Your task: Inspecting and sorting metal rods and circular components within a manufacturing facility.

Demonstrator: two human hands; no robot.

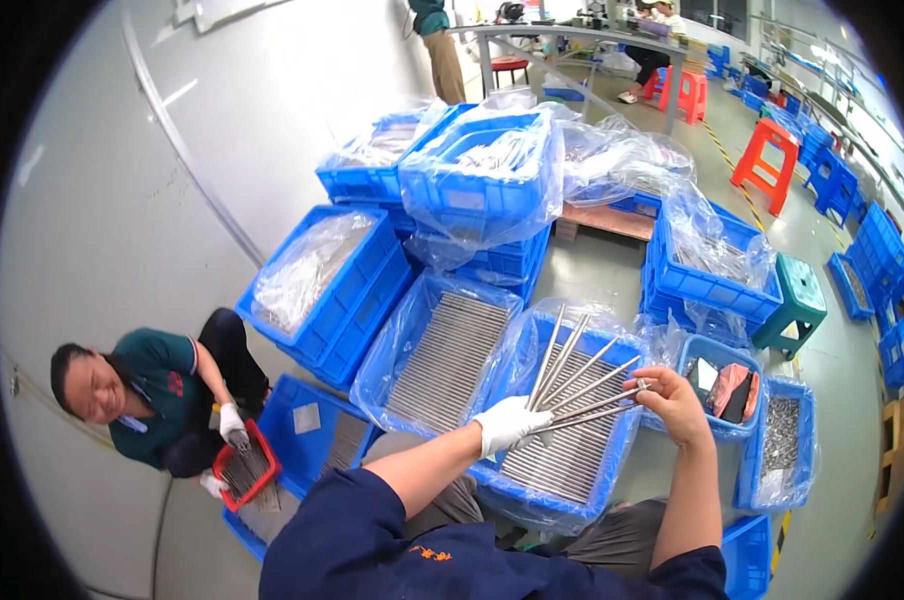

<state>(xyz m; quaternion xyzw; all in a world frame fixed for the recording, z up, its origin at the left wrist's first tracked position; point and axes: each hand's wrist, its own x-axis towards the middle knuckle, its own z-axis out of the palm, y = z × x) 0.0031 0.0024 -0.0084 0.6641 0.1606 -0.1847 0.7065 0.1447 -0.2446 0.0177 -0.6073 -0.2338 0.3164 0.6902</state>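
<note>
My left hand (pixel 510 425), in a white glove, is closed around the lower ends of several slim metal rods (pixel 560 365). The rods fan out up and to the right. My bare right hand (pixel 675 402) pinches a small shiny metal piece (pixel 641 385) at the tip of one rod; whether the piece is joined to that rod I cannot tell. Both hands are above a blue crate (pixel 623 462) lined with clear plastic, where metal rods (pixel 557 470) lie in neat parallel rows. A second lined crate of rods (pixel 447 360) stands beside it on the left.
At left a crouching co-worker (pixel 157 400) in gloves handles a red basket (pixel 234 495) of rods. Stacked blue crates (pixel 482 195) rise ahead. On the right stand a crate of small metal parts (pixel 780 435), a bin with cloths (pixel 717 430) and a green stool (pixel 797 300).
</note>
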